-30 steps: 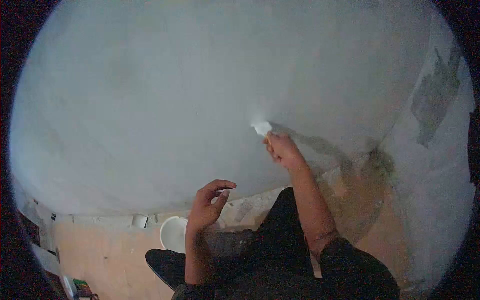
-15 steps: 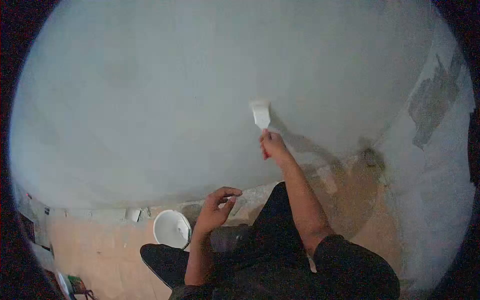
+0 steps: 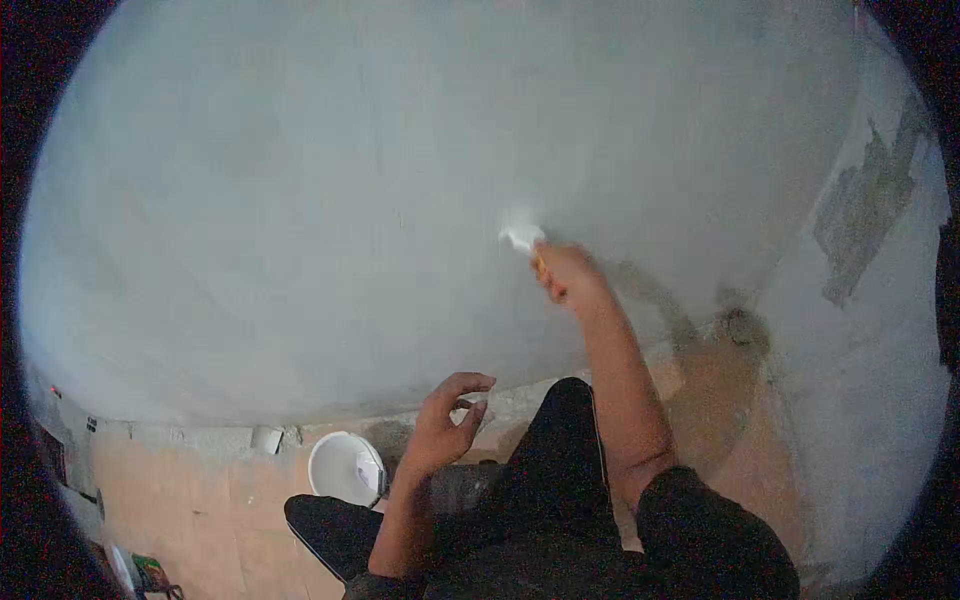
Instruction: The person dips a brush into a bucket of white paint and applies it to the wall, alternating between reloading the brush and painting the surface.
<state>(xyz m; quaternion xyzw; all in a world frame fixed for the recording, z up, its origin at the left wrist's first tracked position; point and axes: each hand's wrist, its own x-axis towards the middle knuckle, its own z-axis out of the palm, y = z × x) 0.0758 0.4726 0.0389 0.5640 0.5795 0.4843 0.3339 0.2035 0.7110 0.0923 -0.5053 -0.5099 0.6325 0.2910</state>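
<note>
My right hand (image 3: 570, 272) grips the handle of a wide paintbrush (image 3: 521, 236), closed around it. The brush's white head is smeared by motion and lies against the pale grey-white wall (image 3: 300, 200). My left hand (image 3: 447, 425) hangs in the air above my lap, fingers curved and apart, holding nothing. Below and left of that hand, a white bucket (image 3: 322, 468) stands on the floor beside my knee. What is inside the bucket cannot be made out clearly.
To the right, another wall (image 3: 850, 400) meets this one at a corner and bears a dark grey bare patch (image 3: 868, 215). Tan floor (image 3: 190, 500) runs along the wall's foot. A small white piece (image 3: 267, 440) rests by the wall base. Blurred items (image 3: 145, 575) lie at lower left.
The paintbrush and my right hand have shifted slightly, with the hand now further right and the brush tilted more sideways. My left hand stays nearly in place.
</note>
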